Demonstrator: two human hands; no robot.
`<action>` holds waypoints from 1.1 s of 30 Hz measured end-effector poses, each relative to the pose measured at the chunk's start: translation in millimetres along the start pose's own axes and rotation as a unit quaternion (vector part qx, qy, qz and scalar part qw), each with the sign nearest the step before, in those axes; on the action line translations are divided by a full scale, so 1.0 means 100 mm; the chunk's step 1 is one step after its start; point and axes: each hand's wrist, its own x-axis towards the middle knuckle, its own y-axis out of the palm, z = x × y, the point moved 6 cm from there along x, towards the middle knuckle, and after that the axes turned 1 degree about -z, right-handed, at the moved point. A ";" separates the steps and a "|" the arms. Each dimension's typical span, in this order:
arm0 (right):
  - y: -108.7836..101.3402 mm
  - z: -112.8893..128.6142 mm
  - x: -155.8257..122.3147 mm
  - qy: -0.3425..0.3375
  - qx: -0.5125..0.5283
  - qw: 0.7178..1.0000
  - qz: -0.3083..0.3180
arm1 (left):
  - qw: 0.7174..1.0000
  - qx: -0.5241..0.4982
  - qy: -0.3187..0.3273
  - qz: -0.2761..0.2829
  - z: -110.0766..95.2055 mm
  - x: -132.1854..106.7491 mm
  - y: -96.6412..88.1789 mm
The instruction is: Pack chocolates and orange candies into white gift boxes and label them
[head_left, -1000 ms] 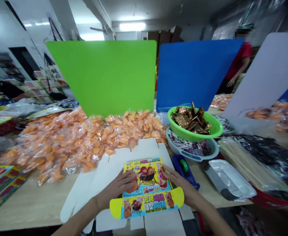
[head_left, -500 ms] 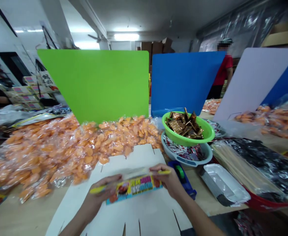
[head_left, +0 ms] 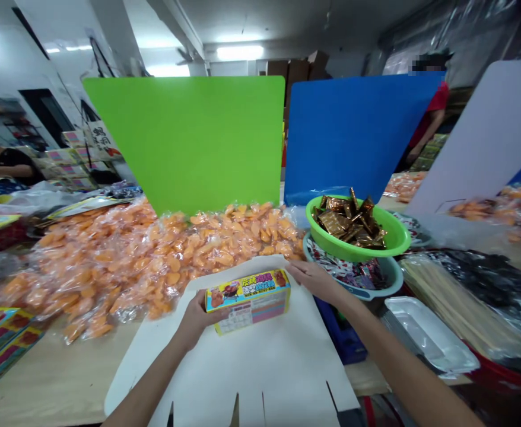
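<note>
A small colourful printed box, folded up into shape, is held over a flat white cardboard sheet. My left hand grips its left end with the fingers curled round it. My right hand holds its right end, fingers pressed against the side. The box's yellow top face points toward the green divider.
A heap of orange snacks in clear wrappers lies behind the sheet. To the right are a green bowl of brown sachets stacked on a grey bowl, a blue tape dispenser, foil trays and skewers. Other people stand at far left and behind the blue divider.
The printed carton went from lying open and flat to being folded into a closed box, and both hands lifted it further from me over the white sheet.
</note>
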 end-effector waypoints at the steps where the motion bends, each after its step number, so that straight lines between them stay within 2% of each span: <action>1: 0.02 0.02 0.03 0.012 0.019 0.999 0.033 | 1.000 0.002 -0.001 0.001 0.00 0.01 -0.01; 4: 0.09 0.06 0.10 0.033 0.086 0.991 0.101 | 1.000 0.009 0.001 -0.002 -0.02 0.00 -0.01; 11: 0.15 -0.04 -0.03 0.081 0.182 0.969 0.147 | 1.000 0.013 0.000 -0.012 0.03 -0.01 -0.01; 16: 0.16 -0.02 -0.09 0.103 0.232 0.957 0.142 | 1.000 -0.001 0.001 0.002 0.03 -0.01 0.00; 25: 0.10 0.06 -0.04 0.099 0.213 0.960 0.155 | 1.000 0.001 0.002 0.007 -0.01 0.00 0.00; 30: 0.18 0.02 -0.08 0.138 0.192 0.963 0.130 | 1.000 -0.004 0.004 0.012 0.02 0.02 0.00; 33: 0.25 -0.05 -0.16 0.121 0.186 0.970 0.097 | 1.000 -0.013 0.013 0.011 0.01 0.02 0.00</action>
